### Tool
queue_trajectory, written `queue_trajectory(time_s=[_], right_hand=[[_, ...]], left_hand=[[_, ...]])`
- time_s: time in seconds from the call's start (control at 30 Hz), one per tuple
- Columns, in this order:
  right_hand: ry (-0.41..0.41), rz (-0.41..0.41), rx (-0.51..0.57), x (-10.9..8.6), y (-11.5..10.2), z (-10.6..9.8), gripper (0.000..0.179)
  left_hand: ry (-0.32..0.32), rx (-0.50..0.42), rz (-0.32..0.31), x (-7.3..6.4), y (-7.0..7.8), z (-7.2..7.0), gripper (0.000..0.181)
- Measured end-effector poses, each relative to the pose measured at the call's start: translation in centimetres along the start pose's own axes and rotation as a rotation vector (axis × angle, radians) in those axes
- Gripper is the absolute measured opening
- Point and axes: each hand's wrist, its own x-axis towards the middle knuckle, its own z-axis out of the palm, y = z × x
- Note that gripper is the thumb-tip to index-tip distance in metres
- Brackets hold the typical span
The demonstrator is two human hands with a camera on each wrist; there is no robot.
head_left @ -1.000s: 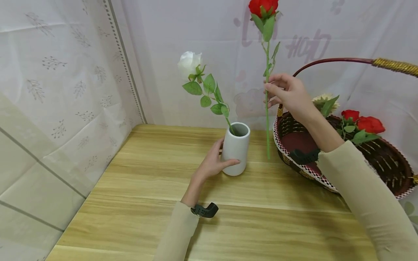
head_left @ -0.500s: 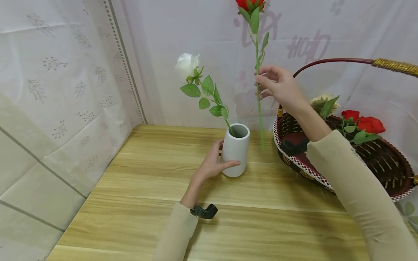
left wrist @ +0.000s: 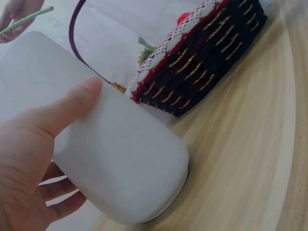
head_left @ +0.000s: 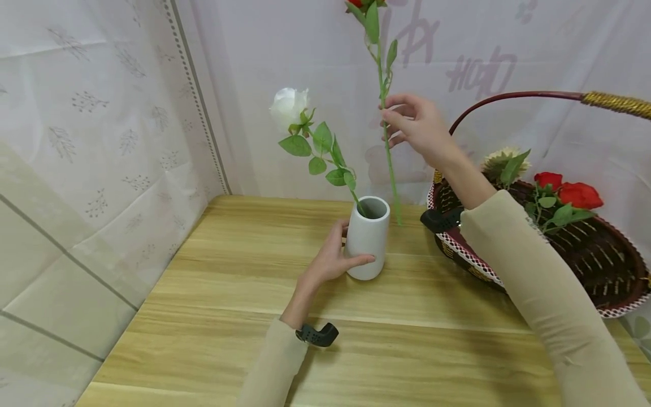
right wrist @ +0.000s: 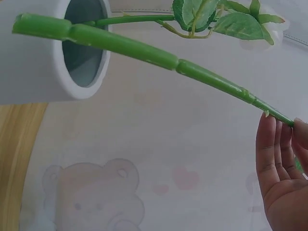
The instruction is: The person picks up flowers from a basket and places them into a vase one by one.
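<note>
A white vase (head_left: 367, 243) stands upright on the wooden table, and my left hand (head_left: 330, 257) grips its left side, thumb across the front. From its mouth a white rose (head_left: 291, 107) with green leaves leans out to the left. My right hand (head_left: 414, 127) pinches the green stem of a red rose (head_left: 380, 68), held upright in the air; its bloom is mostly cut off by the top of the head view. The stem's lower end hangs just right of the vase rim. In the right wrist view the stem (right wrist: 125, 48) passes in front of the vase mouth (right wrist: 84, 53).
On the right stands a dark woven basket (head_left: 600, 271) with white lace trim and an arched handle (head_left: 519, 94). Inside it lie red roses (head_left: 580, 195) and a pale yellow flower (head_left: 503, 164). Patterned curtains (head_left: 117, 141) border the table at the left and back.
My right hand has moved left and slightly up with the red rose, from near the basket toward the vase. My left hand keeps its grip on the vase.
</note>
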Motion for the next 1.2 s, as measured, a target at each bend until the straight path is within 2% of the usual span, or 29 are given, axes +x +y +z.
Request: queue_trajectory(time_s=[0.2, 0.67, 1.0, 1.2], right_hand=[[-0.001, -0.002, -0.001, 0.6, -0.4, 0.8, 0.024], [0.001, -0.036, 0.073, 1.8, -0.6, 2.8, 0.014], [-0.046, -0.066, 0.0, 1.6, 0.4, 3.6, 0.013], [-0.074, -0.058, -0.019, 1.3, 1.2, 3.8, 0.014]], left_hand=[[0.005, 0.018, -0.004, -0.3, -0.1, 0.1, 0.09], [-0.002, 0.016, -0.002, -0.7, 0.2, 0.0, 0.088], [-0.006, 0.015, -0.022, -0.8, 0.3, 0.0, 0.088], [-0.011, 0.015, -0.02, -0.8, 0.3, 0.0, 0.088]])
